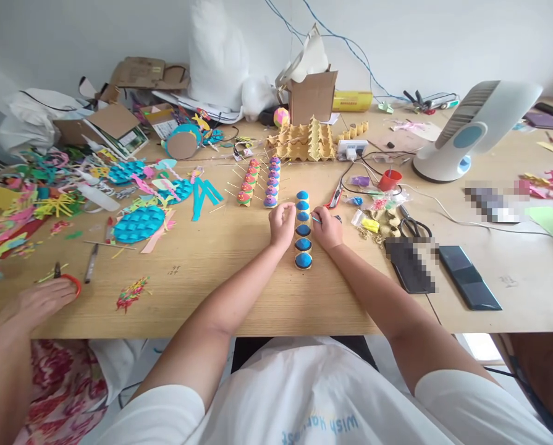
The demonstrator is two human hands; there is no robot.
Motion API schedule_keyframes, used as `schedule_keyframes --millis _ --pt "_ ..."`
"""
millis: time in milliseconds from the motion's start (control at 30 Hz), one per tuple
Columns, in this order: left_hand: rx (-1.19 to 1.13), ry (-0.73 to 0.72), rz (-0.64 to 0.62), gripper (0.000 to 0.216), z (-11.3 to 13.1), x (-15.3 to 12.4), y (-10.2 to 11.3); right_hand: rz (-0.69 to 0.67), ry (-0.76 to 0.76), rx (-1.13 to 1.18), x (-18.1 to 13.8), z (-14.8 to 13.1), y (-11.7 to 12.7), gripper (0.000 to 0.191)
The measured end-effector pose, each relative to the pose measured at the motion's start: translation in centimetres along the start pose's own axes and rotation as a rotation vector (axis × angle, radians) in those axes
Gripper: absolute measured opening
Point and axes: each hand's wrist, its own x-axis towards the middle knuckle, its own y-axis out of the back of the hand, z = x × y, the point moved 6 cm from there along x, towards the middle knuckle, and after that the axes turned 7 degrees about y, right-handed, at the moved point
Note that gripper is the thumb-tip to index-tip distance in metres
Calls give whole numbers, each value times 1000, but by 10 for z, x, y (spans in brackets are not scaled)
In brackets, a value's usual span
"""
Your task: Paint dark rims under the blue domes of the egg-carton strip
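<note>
A strip of egg-carton cups (303, 245) with blue domed tops lies lengthwise on the table before me. My left hand (283, 224) is at its left side, fingers curled and pinched close to the upper cups; whether they touch the strip or hold anything small is unclear. On the other side, my right hand (327, 227) is closed on a thin tool (316, 219) that points toward the cups; its kind is too small to make out. Two decorated caterpillar strips, one red and green (249, 182) and one purple (272, 181), stand farther back with sticks poking from them.
A red utility knife (335, 196), a red cup (390, 180), black scissors (414, 224) and phones (469, 277) lie to the right, near a white fan (477, 133). Egg cartons (304, 143) sit behind. At left, a co-worker's hand (37, 303) rests by red-handled scissors (75, 283).
</note>
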Motion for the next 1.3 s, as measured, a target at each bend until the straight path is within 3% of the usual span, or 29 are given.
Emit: schedule_keyframes --millis 267,500,667,800,1000,1300 --pt "25 -33 -59 31 -6 0 -4 35 4 35 -1 4 2 28" --pt "22 -56 -149 35 -8 -2 -8 80 27 329 2 2 6 28" --pt "46 -127 -169 34 1 -6 -9 164 -99 607 20 -8 6 38" --pt "75 -169 -201 32 4 -8 -11 223 -164 696 20 -9 7 49" --pt "86 -236 -276 37 9 -10 -15 68 -58 644 16 -13 3 66" --pt "78 -295 -256 33 20 -12 -11 51 -66 669 19 -14 0 77"
